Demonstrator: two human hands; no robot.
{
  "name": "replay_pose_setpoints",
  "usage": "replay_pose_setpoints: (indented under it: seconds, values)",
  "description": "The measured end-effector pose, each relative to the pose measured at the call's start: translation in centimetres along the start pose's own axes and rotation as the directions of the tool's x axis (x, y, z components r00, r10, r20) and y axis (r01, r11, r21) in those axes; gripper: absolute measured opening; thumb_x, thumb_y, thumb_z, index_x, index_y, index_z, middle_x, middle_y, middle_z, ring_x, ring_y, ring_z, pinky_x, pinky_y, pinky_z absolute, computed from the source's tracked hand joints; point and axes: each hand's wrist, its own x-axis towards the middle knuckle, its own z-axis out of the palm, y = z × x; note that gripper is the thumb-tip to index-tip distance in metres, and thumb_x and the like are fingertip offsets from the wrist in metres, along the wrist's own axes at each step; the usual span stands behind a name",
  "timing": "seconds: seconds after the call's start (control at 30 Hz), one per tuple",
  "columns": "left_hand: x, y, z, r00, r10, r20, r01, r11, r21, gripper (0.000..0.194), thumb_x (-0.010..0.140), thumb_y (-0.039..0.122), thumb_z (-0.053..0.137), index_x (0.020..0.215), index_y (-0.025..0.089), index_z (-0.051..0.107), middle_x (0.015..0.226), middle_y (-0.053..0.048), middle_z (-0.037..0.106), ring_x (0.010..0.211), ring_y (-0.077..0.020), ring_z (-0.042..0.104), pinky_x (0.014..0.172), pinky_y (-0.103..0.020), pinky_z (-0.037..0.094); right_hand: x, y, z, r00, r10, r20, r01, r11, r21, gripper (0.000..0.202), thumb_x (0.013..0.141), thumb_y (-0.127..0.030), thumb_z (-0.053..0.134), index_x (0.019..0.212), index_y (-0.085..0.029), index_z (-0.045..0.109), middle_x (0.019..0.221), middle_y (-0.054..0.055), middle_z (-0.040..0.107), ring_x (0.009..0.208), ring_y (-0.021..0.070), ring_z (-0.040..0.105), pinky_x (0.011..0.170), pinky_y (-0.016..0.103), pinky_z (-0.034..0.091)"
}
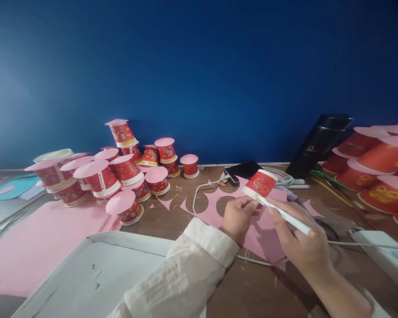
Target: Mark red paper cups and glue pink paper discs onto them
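Note:
My left hand (238,217) is closed on the near edge of a red paper cup (260,183) with a white rim. The cup is tilted, its patterned side facing up. A white pen-like stick (287,215) with an orange end lies in the closed fingers of my right hand (301,238), its tip at the cup's rim. Whether it is a pen or a glue stick I cannot tell. Under both hands lies pink paper (262,234), with a round hole cut in a sheet beside my left hand.
Red cups with pink paper discs (93,179) are stacked at left, and more red cups (384,194) at right. A black bottle (320,143) leans by the blue wall. A phone (243,171), cables, paper scraps, pink sheets (49,247) and a white board (119,274) lie around.

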Motion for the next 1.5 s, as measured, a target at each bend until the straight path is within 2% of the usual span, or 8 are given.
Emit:
replay_pose_setpoints:
  seconds: [0.17,0.3,0.53,0.77,0.87,0.97,1.1,1.5]
  values:
    - [-0.1,-0.5,-0.4,0.985,0.172,0.029,-0.173,0.946,0.273,0.02,0.08,0.018,0.062,0.062,0.018,0.069,0.058,0.001,0.058,0.061,-0.0137,0.05,0.063,-0.026,0.04,0.0,-0.1,0.0,1.0,0.005,0.002,-0.005,1.0,0.0,0.028,0.089,-0.015,0.061,0.115,-0.022,0.068,0.099,0.006,0.073,0.092,0.0202,0.069,0.086,0.036,0.053]
    - [-0.1,-0.9,-0.7,0.946,0.311,0.089,-0.321,0.87,0.373,0.024,0.083,0.018,0.06,0.061,0.021,0.069,0.065,0.0,0.063,0.068,-0.0164,0.052,0.071,-0.027,0.04,0.0,-0.2,-0.1,1.0,-0.02,0.001,0.02,1.0,-0.007,0.028,0.089,-0.013,0.062,0.115,-0.021,0.067,0.098,0.007,0.073,0.093,0.0202,0.068,0.086,0.036,0.053]
    - [-0.4,-1.1,-0.8,0.926,0.359,0.115,-0.371,0.815,0.445,0.024,0.085,0.016,0.057,0.068,0.024,0.072,0.076,-0.004,0.068,0.079,-0.0207,0.055,0.084,-0.03,0.041,-0.1,-0.2,-0.1,1.0,-0.009,-0.002,0.009,1.0,-0.009,0.028,0.089,-0.013,0.062,0.115,-0.021,0.067,0.099,0.008,0.072,0.092,0.0208,0.067,0.085,0.038,0.052]
    - [0.0,-1.6,-1.0,0.882,0.452,0.13,-0.444,0.707,0.551,0.024,0.084,0.016,0.056,0.064,0.022,0.067,0.069,-0.002,0.065,0.071,-0.0177,0.055,0.076,-0.03,0.043,-0.1,-0.3,0.0,1.0,-0.023,-0.014,0.023,0.999,-0.032,0.025,0.089,-0.016,0.06,0.113,-0.02,0.067,0.096,0.007,0.072,0.089,0.0205,0.068,0.084,0.037,0.053]
    - [0.2,-1.3,-0.8,0.923,0.378,0.075,-0.369,0.81,0.455,0.019,0.082,0.018,0.059,0.066,0.02,0.07,0.07,-0.002,0.068,0.072,-0.0173,0.057,0.075,-0.031,0.045,0.0,-0.4,0.0,0.999,-0.036,0.019,0.036,0.999,-0.009,0.025,0.09,-0.016,0.059,0.113,-0.021,0.067,0.094,0.006,0.072,0.088,0.0197,0.067,0.083,0.035,0.053]
    - [0.5,-1.2,-0.6,0.988,0.155,-0.023,-0.15,0.976,0.155,0.017,0.078,0.029,0.068,0.069,0.016,0.073,0.071,-0.005,0.069,0.069,-0.0167,0.06,0.073,-0.032,0.049,0.0,-0.4,-0.3,0.998,0.029,-0.055,-0.032,0.999,-0.044,0.025,0.091,-0.017,0.058,0.113,-0.021,0.067,0.099,0.007,0.072,0.091,0.0204,0.068,0.085,0.035,0.053]
    - [1.1,-1.4,-0.6,0.999,-0.011,-0.03,0.004,0.974,-0.226,0.035,0.064,0.04,0.083,0.082,0.01,0.076,0.079,-0.01,0.072,0.072,-0.0172,0.065,0.08,-0.034,0.052,-0.2,-0.3,-0.4,0.989,0.1,-0.112,-0.107,0.993,-0.058,0.023,0.091,-0.02,0.058,0.113,-0.021,0.067,0.102,0.009,0.072,0.095,0.0218,0.068,0.089,0.036,0.052]
    - [1.2,-1.8,-0.4,1.0,-0.014,0.021,0.02,0.959,-0.283,0.047,0.056,0.05,0.089,0.078,0.01,0.076,0.078,-0.009,0.071,0.073,-0.0163,0.066,0.083,-0.034,0.053,-0.2,-0.1,0.0,1.0,0.009,-0.028,-0.014,0.983,-0.185,0.018,0.093,-0.023,0.056,0.108,-0.02,0.066,0.095,0.005,0.073,0.088,0.019,0.07,0.086,0.032,0.051]
